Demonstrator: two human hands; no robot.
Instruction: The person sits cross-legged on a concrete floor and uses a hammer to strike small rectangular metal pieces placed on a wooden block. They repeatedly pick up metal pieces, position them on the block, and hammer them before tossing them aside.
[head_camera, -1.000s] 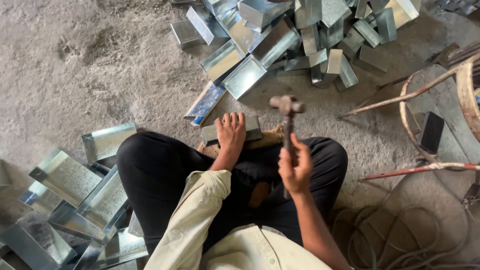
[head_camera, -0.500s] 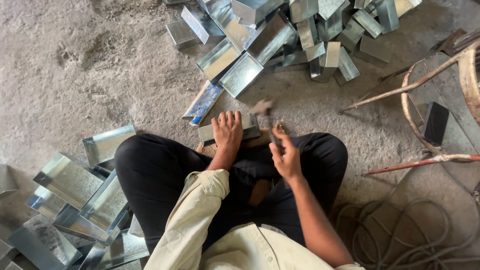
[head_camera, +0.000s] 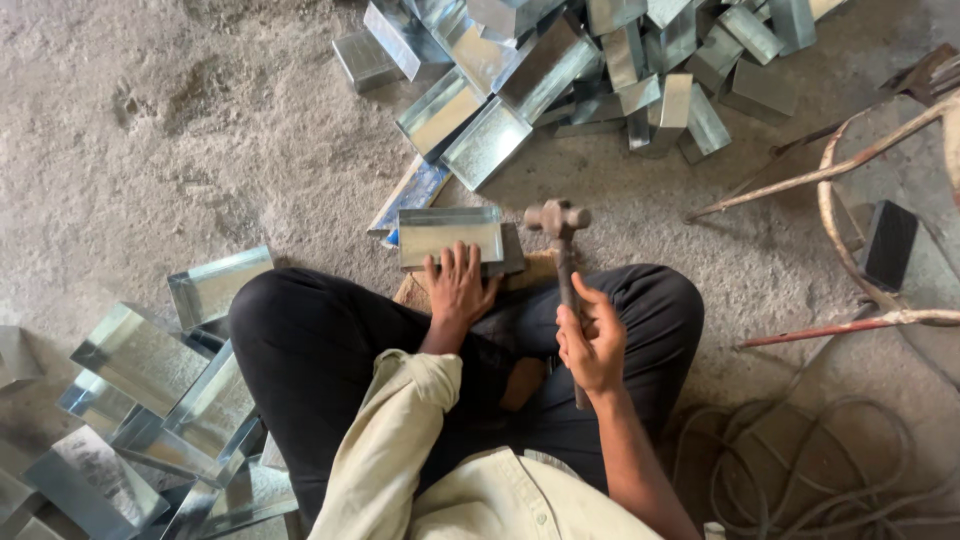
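Observation:
I sit cross-legged in black trousers on a concrete floor. My left hand presses flat on a folded sheet-metal tray that rests on a dark block in front of my legs. My right hand grips the wooden handle of a hammer. Its rusty head hangs just right of the tray, slightly above it.
A heap of shiny metal trays lies ahead. Another pile of trays sits at my left. A rusty metal frame and a coiled rope lie to the right. One blue-tinted tray lies just behind the block.
The hammer came down onto the tray beside my left hand half a second ago and is now lifted again to the right. My left hand stays on the tray.

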